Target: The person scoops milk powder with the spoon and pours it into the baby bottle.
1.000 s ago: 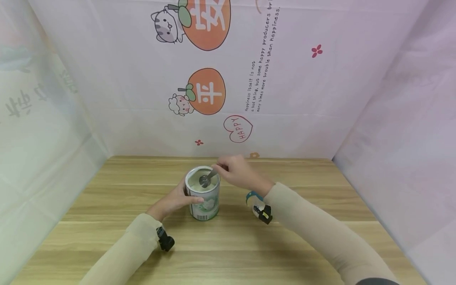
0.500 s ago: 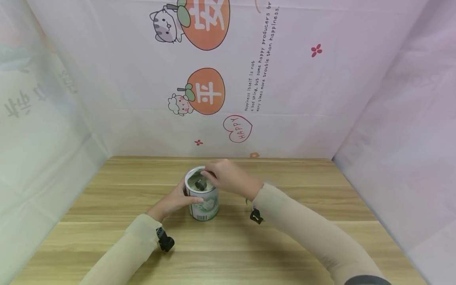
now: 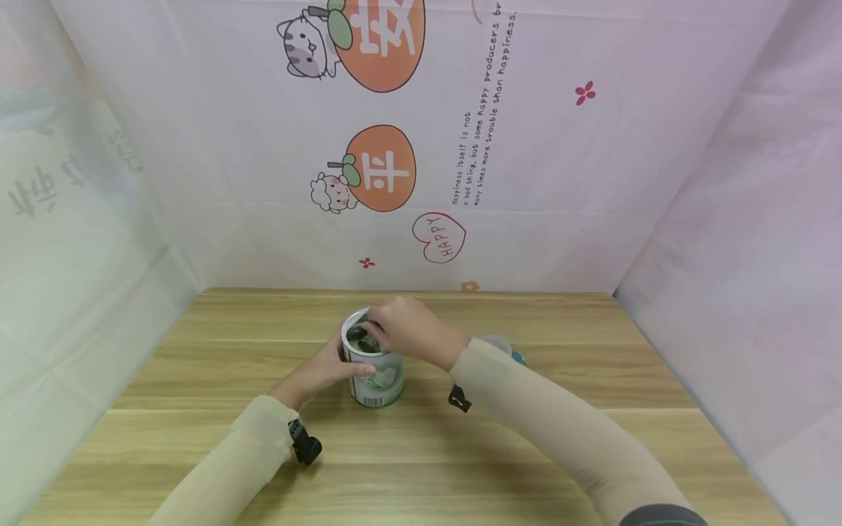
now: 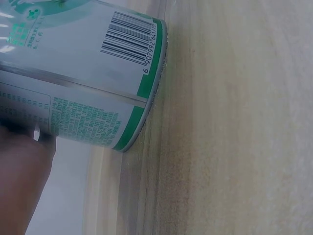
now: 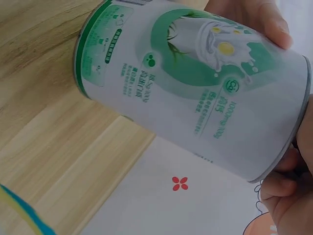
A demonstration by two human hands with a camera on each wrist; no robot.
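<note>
A white and green tin can [image 3: 379, 380] stands upright on the wooden table [image 3: 539, 446], its top open. My left hand [image 3: 320, 372] grips its left side, thumb across the front; the thumb tip [image 5: 257, 19] shows on the can wall [image 5: 195, 98] in the right wrist view. My right hand [image 3: 400, 329] is over the can's mouth, fingers curled round a metal spoon [image 3: 364, 340] whose bowl is down inside. The can's contents are hidden by the hand. The left wrist view shows the can's barcode side [image 4: 98, 73] and bottom rim on the table.
A clear lid with a blue edge [image 3: 503, 345] lies on the table behind my right forearm. Printed cloth walls close in the table at the back, left and right. Bare wood stretches in front of the can.
My right hand has moved left and down over the can's mouth, and the spoon has sunk deeper inside. The forearm shifted left, uncovering the lid. The left hand and can stayed put.
</note>
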